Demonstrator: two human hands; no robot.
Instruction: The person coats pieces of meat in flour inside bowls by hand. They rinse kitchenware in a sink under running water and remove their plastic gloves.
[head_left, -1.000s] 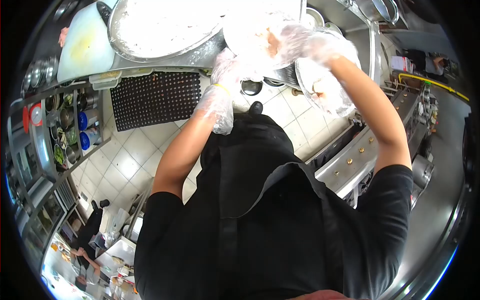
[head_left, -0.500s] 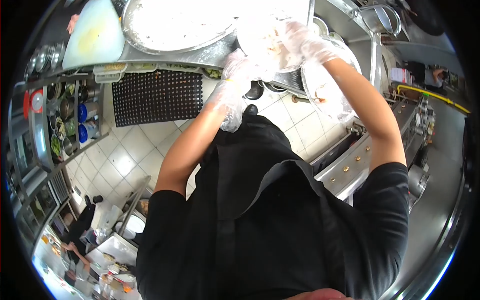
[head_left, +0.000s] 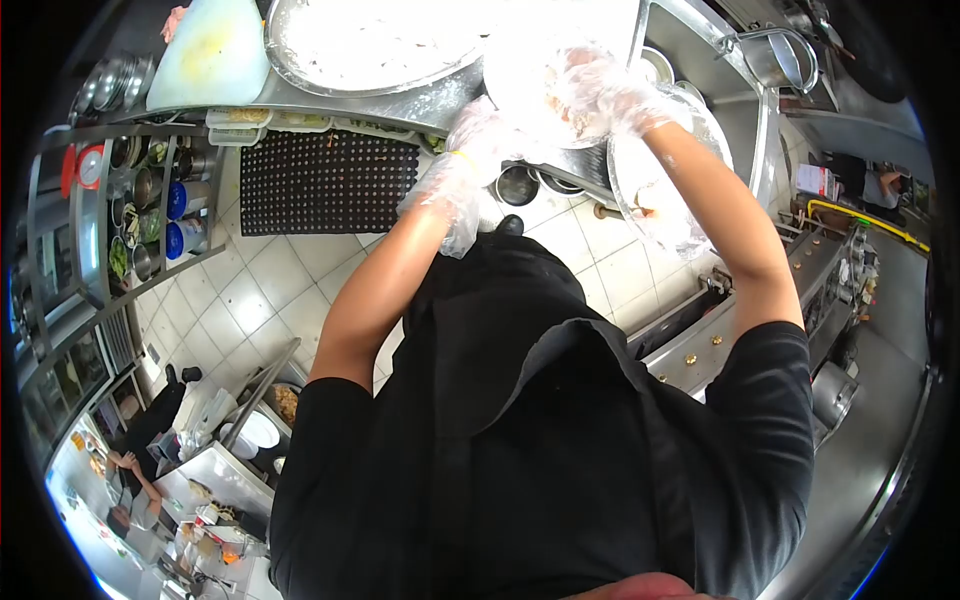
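Observation:
Both hands wear clear plastic gloves. My left hand (head_left: 482, 135) is at the near left rim of a bright white bowl (head_left: 510, 85); its fingers are washed out by glare. My right hand (head_left: 605, 90) reaches into the bowl's right side, among pinkish-brown pieces of food (head_left: 575, 115); what its fingers hold is hidden. Under my right wrist sits a plastic-lined bowl (head_left: 650, 205) with a few pieces in it. To the left lies a large oval metal tray (head_left: 365, 92) covered with white powder.
A cutting board (head_left: 205, 65) lies at the upper left. Below the counter are lidded containers (head_left: 240, 127) and a black perforated mat (head_left: 325, 185). Shelves with jars stand left, a stove (head_left: 700, 345) right. A co-worker (head_left: 140, 470) is at the lower left, another person at the far right.
The view has shifted, so the tray, mat and shelves appear further right. My right hand has stayed over the white bowl while moving among the pieces; my left hand remains at the rim.

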